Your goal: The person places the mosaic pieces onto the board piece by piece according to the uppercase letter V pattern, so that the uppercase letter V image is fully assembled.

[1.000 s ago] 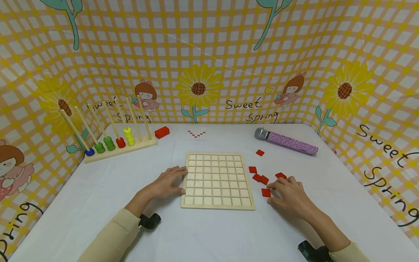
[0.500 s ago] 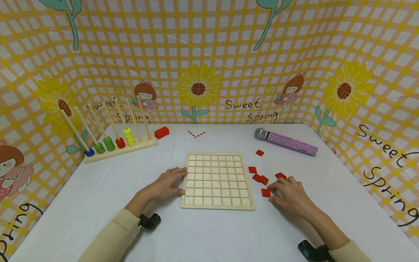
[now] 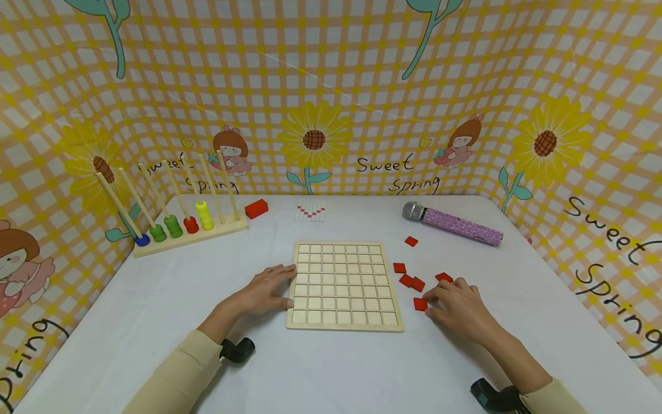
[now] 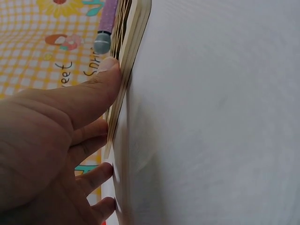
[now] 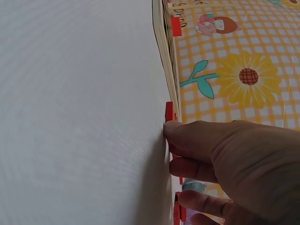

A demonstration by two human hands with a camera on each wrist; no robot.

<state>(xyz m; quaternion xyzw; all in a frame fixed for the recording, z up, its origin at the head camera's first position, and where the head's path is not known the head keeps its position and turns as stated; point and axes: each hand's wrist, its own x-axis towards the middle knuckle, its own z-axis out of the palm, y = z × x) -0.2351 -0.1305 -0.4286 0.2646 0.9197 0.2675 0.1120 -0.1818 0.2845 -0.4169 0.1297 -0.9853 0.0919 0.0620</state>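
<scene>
A square wooden grid board (image 3: 343, 326) with rows of blank cells lies flat in the middle of the table. My left hand (image 3: 267, 289) touches its left edge, thumb and fingers spread and fairly straight; the left wrist view shows the thumb (image 4: 108, 77) right against the side of the board. To the right of the board, my right hand (image 3: 457, 310) pinches a flat red square tile (image 3: 419, 304) at its right side between thumb and index finger. In the right wrist view the thumb tip (image 5: 174, 129) overlaps that tile, which is low at the table surface.
Several more red tiles, such as one near the board (image 3: 399, 268), lie around the right hand. A purple glittery microphone (image 3: 460, 224) lies behind them. At the back stand a bead abacus (image 3: 191, 237), a red block (image 3: 256, 209) and a small pattern card (image 3: 310, 212).
My right thumb has moved in slightly from below to the edge of the red tile. The left hand and the board have stayed in place.
</scene>
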